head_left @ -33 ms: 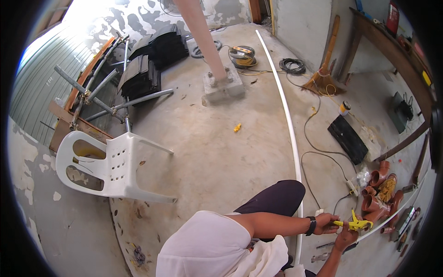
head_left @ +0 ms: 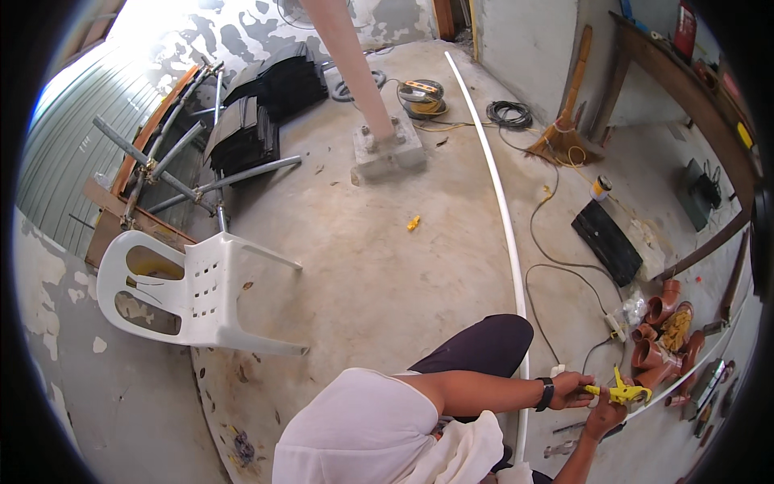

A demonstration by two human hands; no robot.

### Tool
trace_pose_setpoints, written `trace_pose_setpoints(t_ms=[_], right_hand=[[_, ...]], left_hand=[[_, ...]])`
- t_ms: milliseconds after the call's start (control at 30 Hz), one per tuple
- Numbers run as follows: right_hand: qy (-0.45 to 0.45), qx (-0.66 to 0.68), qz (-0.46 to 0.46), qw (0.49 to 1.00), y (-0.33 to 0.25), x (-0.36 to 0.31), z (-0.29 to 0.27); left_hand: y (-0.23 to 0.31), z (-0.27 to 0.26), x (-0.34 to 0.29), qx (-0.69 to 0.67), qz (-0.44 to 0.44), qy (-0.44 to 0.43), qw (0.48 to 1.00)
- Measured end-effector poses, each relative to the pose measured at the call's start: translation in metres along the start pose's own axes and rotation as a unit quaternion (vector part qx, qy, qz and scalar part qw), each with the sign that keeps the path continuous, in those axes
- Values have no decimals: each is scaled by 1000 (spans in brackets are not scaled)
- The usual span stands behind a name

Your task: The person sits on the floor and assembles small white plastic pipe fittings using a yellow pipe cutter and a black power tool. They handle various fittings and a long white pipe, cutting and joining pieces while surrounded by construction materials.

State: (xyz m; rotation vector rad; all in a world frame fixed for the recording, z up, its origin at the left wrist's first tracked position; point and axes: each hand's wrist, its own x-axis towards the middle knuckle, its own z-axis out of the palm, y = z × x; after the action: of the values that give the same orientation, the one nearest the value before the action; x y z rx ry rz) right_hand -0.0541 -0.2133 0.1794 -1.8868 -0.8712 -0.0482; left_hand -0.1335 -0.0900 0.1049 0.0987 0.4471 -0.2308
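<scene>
Both of my hands are low at the right, over the floor. My left hand (head_left: 571, 390), with a black watch on its wrist, closes on the left end of a yellow hand tool (head_left: 625, 394) that looks like a pipe cutter. Just below, my right hand (head_left: 605, 418) has its fingers bent round the tool's handle, partly hiding it. A thin white pipe (head_left: 685, 375) runs from beside my right hand toward the right edge; whether it touches the tool I cannot tell. A long white pipe (head_left: 501, 198) lies on the floor, passing by my knee and under my left forearm.
Reddish-brown pipe fittings (head_left: 661, 359) lie close beyond my hands. A dark cable (head_left: 528, 278) curls across the floor near a black slab (head_left: 606, 242). A white plastic chair (head_left: 211, 294) lies tipped at left. A pillar (head_left: 355, 73), metal tubes (head_left: 173, 181) and a broom (head_left: 568, 121) stand farther off.
</scene>
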Motion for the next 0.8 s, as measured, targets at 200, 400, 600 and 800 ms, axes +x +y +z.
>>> trace_pose_setpoints(t_ms=[200,400,600,800], right_hand=[[85,79,107,987,-20,5,5],[119,141,263,947,-25,19,-1],[-90,266,499,820,-12,20,27],[-397,-58,454,796,100,-27,97]], left_hand=[[7,8,-11,19,-36,-70,997],[-9,-3,-21,68,-41,-163,983],[43,-13,-60,602,102,-13,792],[101,9,-91,660,184,133,716]])
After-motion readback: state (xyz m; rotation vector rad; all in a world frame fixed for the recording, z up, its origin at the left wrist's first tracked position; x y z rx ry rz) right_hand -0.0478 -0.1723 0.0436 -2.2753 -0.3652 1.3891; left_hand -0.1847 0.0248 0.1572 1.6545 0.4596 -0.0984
